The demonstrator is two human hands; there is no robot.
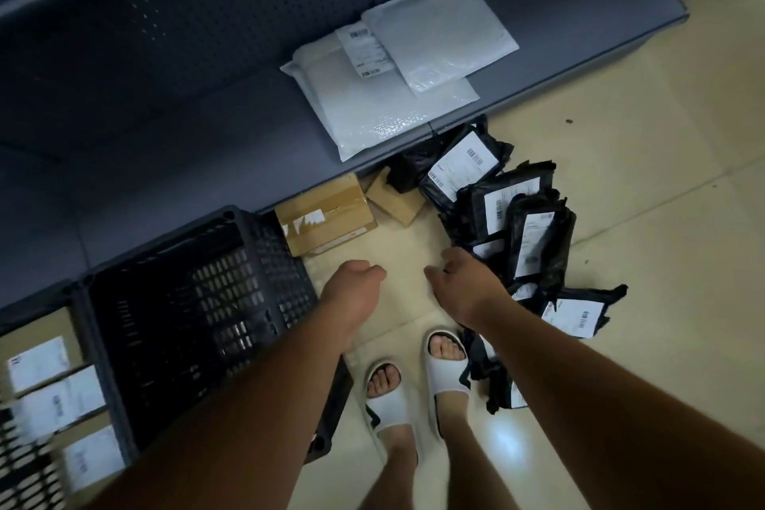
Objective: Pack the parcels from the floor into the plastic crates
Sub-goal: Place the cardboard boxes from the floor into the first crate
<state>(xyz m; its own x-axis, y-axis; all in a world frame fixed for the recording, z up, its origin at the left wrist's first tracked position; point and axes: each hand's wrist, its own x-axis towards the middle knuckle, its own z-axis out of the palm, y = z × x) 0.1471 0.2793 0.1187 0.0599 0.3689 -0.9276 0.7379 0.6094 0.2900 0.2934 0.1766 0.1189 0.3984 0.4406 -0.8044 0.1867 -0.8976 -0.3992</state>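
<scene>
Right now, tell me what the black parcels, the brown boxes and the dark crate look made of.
Black parcels: thin glossy plastic mailer film, judging by crinkled, ragged edges; white paper labels stuck on.
Brown boxes: matte corrugated cardboard, apparently, sealed with shiny tape.
Dark crate: rigid moulded plastic, likely; its walls and floor are a slotted lattice with a dull sheen.

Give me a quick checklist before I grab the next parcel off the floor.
1. Left hand free: ok, holds nothing.
2. Right hand free: ok, holds nothing.
3. Room in the dark crate: ok, no parcels seen inside.
4. Parcels left on the floor: ok, black bags beside the right hand, cardboard boxes by the shelf.
5. Crate at far left: not ok, already holds labelled parcels.
6. Parcel weight: cannot tell.
</scene>
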